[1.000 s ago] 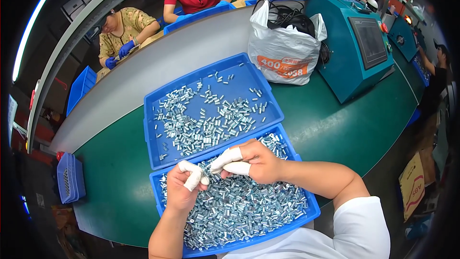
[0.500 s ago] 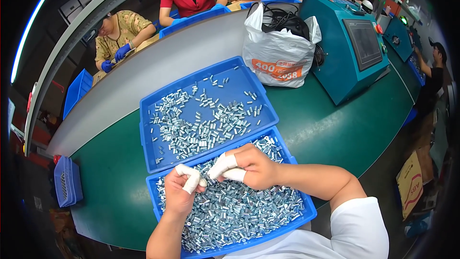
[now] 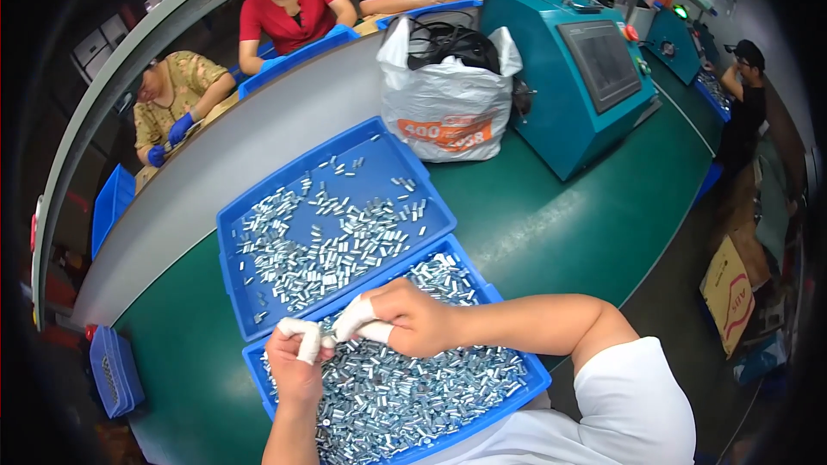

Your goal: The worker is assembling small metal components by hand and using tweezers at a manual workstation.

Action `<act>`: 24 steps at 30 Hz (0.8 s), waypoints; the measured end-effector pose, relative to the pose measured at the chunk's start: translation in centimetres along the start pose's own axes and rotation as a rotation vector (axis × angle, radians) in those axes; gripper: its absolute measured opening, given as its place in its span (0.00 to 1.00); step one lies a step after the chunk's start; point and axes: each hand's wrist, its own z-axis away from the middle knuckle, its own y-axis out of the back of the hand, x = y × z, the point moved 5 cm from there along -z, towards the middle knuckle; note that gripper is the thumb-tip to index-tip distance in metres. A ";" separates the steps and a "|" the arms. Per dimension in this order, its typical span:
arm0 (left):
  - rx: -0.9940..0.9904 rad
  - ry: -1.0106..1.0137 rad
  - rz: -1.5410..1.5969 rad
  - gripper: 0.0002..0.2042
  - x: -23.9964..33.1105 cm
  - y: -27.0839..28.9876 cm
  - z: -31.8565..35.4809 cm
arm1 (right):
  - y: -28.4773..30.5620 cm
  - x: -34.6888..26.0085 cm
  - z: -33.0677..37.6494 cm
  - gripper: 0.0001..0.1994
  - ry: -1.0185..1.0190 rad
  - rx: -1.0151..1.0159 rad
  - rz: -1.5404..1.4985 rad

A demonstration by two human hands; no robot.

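Both hands meet above the left part of the near blue tray (image 3: 536,381), which is heaped with small shiny metal cylinders (image 3: 413,405). My left hand (image 3: 295,360) has its white-wrapped thumb and finger pinched together, and a small metal cylinder shows in part at their tips. My right hand (image 3: 403,317), also with white-wrapped fingers, is closed in a pinch just beside it; its fingers cover most of what it holds. A second blue tray (image 3: 332,148) adjoins the near one on its far side, with a looser scatter of the same cylinders.
On the green table (image 3: 534,232) stand a white plastic bag (image 3: 448,112) with black cables and a teal machine (image 3: 568,77) with a screen. A blue bin (image 3: 116,370) sits at the left edge. Several people work beyond the grey divider (image 3: 172,215).
The whole view has shifted, so trays, bag and machine appear further left. My hands stay pinched close together over the near tray. A person at far right has raised a hand toward the head.
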 end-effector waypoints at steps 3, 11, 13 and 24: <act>-0.067 -0.067 0.032 0.03 0.6 -0.3 0.1 | 0.4 1.4 0.4 0.09 -0.277 0.053 -0.335; -0.333 -0.062 0.467 0.06 2.0 -0.8 0.7 | 2.7 2.8 0.3 0.11 -0.306 0.335 -0.335; -0.339 -0.037 0.477 0.07 2.0 -1.2 0.9 | 2.7 2.6 0.3 0.11 -0.271 0.301 -0.303; -0.425 -0.053 0.481 0.06 2.4 -1.6 1.2 | 3.0 3.0 0.2 0.13 -0.303 0.278 -0.248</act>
